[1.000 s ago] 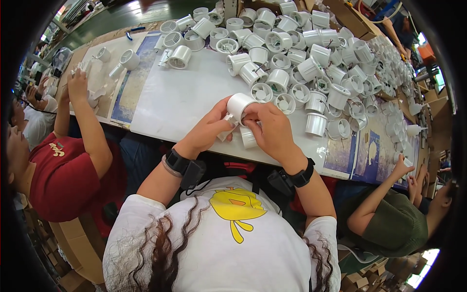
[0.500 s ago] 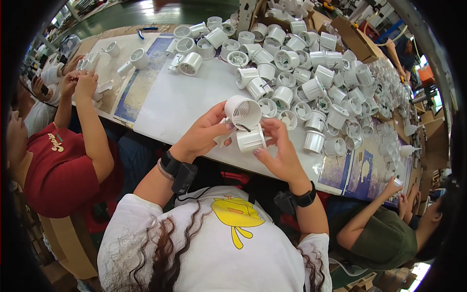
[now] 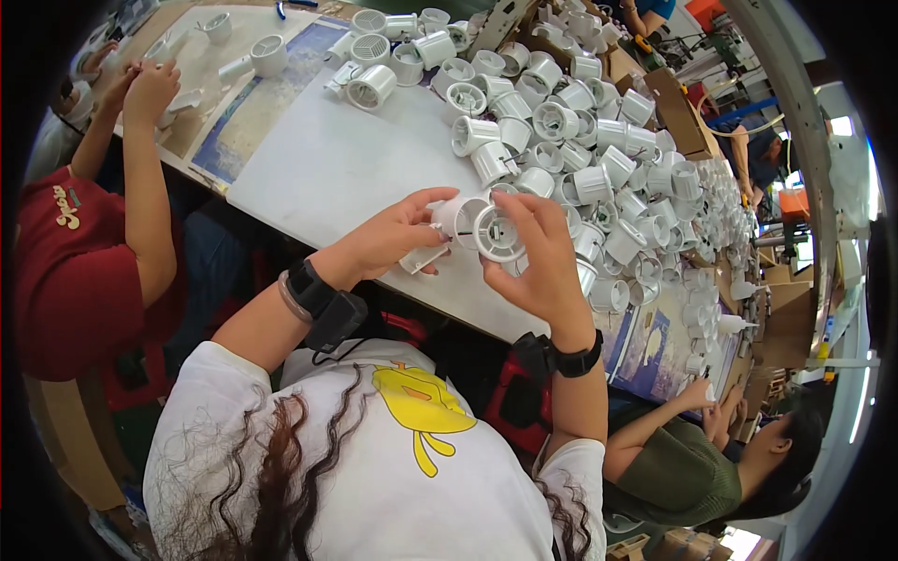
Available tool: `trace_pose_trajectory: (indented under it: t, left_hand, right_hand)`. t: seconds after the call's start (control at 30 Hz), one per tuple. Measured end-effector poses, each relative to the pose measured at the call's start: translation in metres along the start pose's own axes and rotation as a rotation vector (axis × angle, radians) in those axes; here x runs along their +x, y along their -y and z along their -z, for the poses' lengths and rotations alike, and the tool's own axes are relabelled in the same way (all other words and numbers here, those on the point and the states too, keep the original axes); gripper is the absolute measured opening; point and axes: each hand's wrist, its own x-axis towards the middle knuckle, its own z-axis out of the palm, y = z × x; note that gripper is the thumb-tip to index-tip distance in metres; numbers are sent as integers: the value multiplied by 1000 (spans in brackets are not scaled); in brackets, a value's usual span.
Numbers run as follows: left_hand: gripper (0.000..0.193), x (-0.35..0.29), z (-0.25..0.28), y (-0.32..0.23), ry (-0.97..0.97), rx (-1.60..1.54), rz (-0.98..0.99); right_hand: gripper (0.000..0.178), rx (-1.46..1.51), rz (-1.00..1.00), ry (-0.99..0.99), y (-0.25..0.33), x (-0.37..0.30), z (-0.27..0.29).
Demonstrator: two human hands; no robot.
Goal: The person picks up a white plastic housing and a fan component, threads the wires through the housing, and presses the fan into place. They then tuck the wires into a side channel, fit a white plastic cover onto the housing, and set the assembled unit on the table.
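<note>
Above the near edge of the white work board [image 3: 318, 178], my left hand [image 3: 383, 238] is closed on a white plastic cup-shaped housing [image 3: 454, 217]. A flat white piece [image 3: 423, 259] sticks out below its fingers; whether it joins the housing I cannot tell. Between thumb and fingers, my right hand [image 3: 547, 266] grips a white plastic cylinder [image 3: 499, 236], its round end with a rim and inner ribs turned up toward me. The cylinder sits right beside the housing's mouth and partly covers it. Any wire between them is hard to make out.
A large heap of similar white cylinders [image 3: 599, 182] covers the board's right side. More housings [image 3: 371, 87] stand at its far edge. On the left, a person in a red shirt [image 3: 94, 271] works at the bench; on the right sits one in a green top [image 3: 687, 467].
My right hand has tilted the cylinder so its ribbed end faces up, and brought it against the housing. The housing has turned in my left hand. The whole view has shifted.
</note>
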Motion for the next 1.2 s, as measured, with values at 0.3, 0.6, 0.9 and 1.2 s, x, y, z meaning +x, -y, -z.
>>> trace_pose_trajectory:
  t: [0.3,0.6,0.9,1.2]
  left_hand:
    - [52,-4,26,19,-54,239,-73]
    - [31,-18,24,5,-394,1121,-678]
    - [17,-13,20,15,-495,1093,-659]
    - [14,-12,18,15,-484,1176,-764]
  right_hand:
    - [62,356,24,68,-12,14,-33]
    - [62,258,-40,105,-3,24,-34]
    - [57,233,1,137,-2,29,-35]
    - [56,152,31,140,1,31,-36]
